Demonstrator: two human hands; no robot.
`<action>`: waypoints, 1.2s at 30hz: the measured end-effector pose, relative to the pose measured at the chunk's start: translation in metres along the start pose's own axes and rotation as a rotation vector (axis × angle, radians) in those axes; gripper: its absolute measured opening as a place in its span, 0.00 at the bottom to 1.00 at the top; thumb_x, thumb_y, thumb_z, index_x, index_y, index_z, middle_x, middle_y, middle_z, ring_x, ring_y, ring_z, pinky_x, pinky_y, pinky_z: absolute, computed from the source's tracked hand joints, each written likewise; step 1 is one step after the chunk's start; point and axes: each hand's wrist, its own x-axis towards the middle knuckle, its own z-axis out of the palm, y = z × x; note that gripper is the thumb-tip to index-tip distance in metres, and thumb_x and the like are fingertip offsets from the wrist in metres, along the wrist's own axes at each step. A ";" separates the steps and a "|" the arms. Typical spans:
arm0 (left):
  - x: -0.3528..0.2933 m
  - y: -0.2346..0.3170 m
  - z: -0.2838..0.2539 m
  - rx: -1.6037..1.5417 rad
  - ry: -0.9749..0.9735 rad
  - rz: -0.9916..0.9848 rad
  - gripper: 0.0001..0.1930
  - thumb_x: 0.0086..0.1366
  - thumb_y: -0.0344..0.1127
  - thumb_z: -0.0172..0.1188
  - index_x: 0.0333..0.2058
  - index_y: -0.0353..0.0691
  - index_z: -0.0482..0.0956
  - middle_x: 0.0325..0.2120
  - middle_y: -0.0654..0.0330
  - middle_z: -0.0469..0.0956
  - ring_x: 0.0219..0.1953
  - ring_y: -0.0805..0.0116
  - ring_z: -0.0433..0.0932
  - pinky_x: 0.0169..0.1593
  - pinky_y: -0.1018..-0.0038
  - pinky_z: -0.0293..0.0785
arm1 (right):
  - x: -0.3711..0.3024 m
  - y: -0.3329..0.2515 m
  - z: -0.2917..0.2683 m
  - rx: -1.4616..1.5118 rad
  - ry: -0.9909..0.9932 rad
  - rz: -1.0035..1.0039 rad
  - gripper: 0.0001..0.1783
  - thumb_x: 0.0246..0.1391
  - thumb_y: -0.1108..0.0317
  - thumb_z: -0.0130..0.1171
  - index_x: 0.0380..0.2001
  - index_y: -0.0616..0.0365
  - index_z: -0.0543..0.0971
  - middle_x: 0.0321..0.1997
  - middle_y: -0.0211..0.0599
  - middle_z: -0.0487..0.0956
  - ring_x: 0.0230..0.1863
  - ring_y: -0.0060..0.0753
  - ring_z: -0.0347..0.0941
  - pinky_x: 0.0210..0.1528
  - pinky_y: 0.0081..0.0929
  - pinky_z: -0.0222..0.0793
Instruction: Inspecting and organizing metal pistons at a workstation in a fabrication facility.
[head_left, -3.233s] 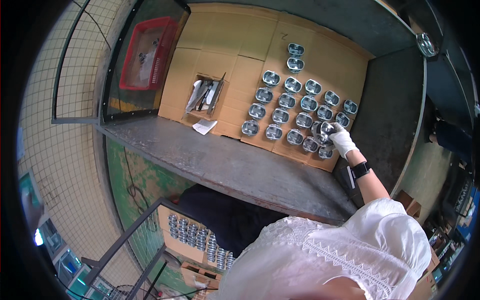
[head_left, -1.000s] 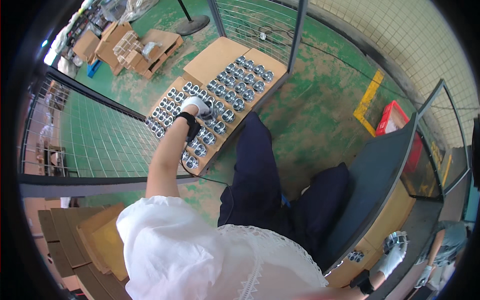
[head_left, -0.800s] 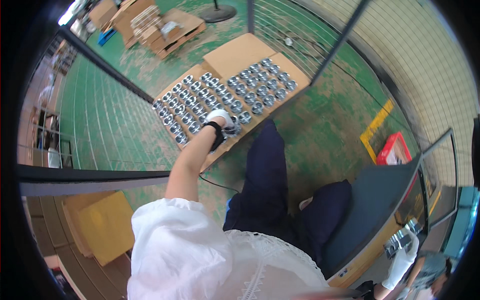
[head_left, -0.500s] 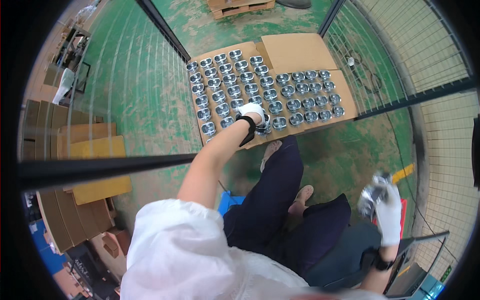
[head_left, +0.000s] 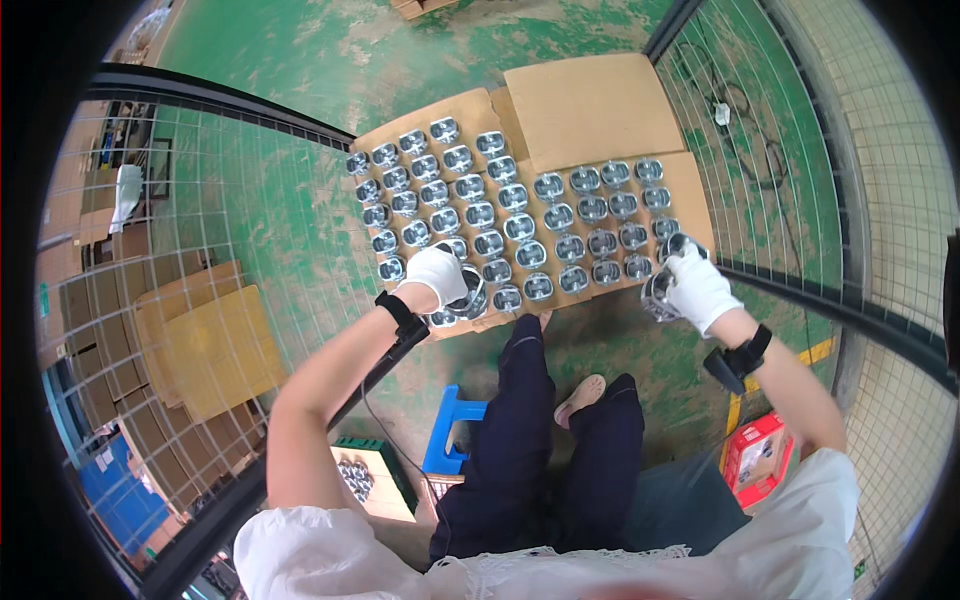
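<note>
Rows of silver metal pistons (head_left: 519,226) stand on a cardboard-covered table (head_left: 690,180). My left hand (head_left: 433,277), in a white glove, is at the table's near left edge. Its fingers are closed round a piston (head_left: 470,293), partly hidden by the glove. My right hand (head_left: 700,290), also gloved, is at the near right corner of the table. It grips a piston (head_left: 658,297) beside the end of the rows. A second piston (head_left: 680,246) shows at its fingertips; whether the hand holds that one too I cannot tell.
A bare cardboard sheet (head_left: 595,110) covers the table's far right. Wire mesh panels (head_left: 260,190) flank both sides. A blue stool (head_left: 447,430) and a box of metal parts (head_left: 375,475) are below left. A red crate (head_left: 757,460) stands low on the right.
My right hand has come up from low on the right to the table's right corner with metal pistons. My left hand has moved left along the near edge. The view has shifted.
</note>
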 end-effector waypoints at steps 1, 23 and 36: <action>-0.003 -0.004 -0.017 -0.018 0.002 -0.012 0.18 0.57 0.46 0.58 0.38 0.37 0.80 0.36 0.46 0.80 0.39 0.50 0.81 0.43 0.63 0.76 | 0.015 0.001 -0.015 0.014 -0.008 -0.013 0.13 0.48 0.69 0.56 0.39 0.57 0.78 0.55 0.59 0.69 0.45 0.58 0.75 0.48 0.48 0.73; 0.412 0.064 0.008 0.270 0.476 -0.001 0.11 0.57 0.31 0.57 0.37 0.39 0.84 0.41 0.50 0.77 0.47 0.55 0.76 0.50 0.56 0.67 | 0.431 0.013 0.187 0.215 0.125 -0.185 0.15 0.62 0.60 0.43 0.44 0.58 0.72 0.39 0.56 0.77 0.41 0.54 0.77 0.43 0.45 0.72; 0.410 0.074 0.015 0.282 0.359 -0.022 0.14 0.58 0.30 0.57 0.43 0.38 0.81 0.47 0.48 0.74 0.52 0.53 0.73 0.54 0.54 0.65 | 0.431 0.010 0.185 0.296 0.186 -0.092 0.19 0.61 0.57 0.45 0.49 0.57 0.70 0.39 0.55 0.79 0.40 0.56 0.76 0.44 0.46 0.72</action>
